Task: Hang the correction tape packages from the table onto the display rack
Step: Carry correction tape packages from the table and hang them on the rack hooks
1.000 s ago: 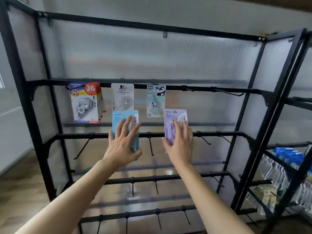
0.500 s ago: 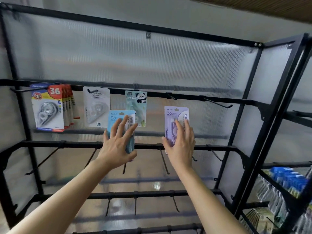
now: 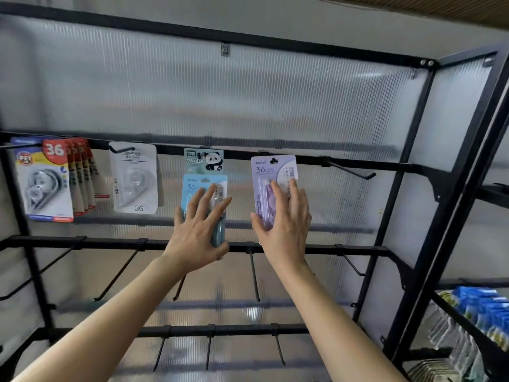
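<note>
Purple package (image 3: pixel 271 172) lifted to rail (image 3: pixel 239 155) in right grip (image 3: pixel 286 230), blue package (image 3: pixel 192 186) in left grip (image 3: pixel 198 232)

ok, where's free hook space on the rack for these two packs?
Free: the bare black hook right of the purple pack held by the right hand, plus the visible hooks along the middle black rail. Crowded: top rail's left, red-and-yellow pack stack through white pack to panda pack, where the left hand holds the blue pack.

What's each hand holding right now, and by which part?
Left hand holds the blue package by its lower half; right hand holds the purple package by its lower half, thumb on its left edge.
</note>
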Available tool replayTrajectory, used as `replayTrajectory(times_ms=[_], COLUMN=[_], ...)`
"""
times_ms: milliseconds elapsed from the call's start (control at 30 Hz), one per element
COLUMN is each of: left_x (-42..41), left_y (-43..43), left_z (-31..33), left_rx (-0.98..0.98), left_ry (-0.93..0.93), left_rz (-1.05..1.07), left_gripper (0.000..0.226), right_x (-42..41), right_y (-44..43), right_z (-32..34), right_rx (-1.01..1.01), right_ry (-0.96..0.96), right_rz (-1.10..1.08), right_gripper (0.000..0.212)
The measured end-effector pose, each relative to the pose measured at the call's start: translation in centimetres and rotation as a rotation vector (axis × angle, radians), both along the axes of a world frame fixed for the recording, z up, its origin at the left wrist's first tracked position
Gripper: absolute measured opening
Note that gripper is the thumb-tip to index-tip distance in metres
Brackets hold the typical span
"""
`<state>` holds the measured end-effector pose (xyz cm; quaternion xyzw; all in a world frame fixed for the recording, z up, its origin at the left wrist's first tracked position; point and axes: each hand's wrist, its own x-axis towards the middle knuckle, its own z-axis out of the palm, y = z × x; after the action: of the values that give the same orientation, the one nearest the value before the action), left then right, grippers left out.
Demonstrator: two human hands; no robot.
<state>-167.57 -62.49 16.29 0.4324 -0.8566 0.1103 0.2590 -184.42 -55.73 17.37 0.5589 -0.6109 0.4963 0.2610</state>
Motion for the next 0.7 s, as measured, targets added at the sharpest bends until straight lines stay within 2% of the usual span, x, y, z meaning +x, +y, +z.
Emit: replayTrajectory(times_ms=[167, 433, 700], left_x=[0.3, 1.4, 1.9], left_y=[-0.7, -1.4, -1.6], left_z=[-0.5, 0.2, 0.5], left_rx=[0.014, 0.020, 0.018], left_ry=[0.015, 0.028, 0.038], left_rz=[0.008, 0.008, -0.006], left_gripper=[0.097, 0.096, 0.093], right_x=[0.0, -1.4, -2.1], right_y=[-2.0, -7.5, -8.4], right_z=[-0.4, 0.5, 0.9], right_rx=[0.055, 0.328, 0.384], right_ry=[-0.026, 0.023, 0.032], right_rz=[0.004, -0.079, -0.034], right_gripper=[0.066, 0.073, 0.078])
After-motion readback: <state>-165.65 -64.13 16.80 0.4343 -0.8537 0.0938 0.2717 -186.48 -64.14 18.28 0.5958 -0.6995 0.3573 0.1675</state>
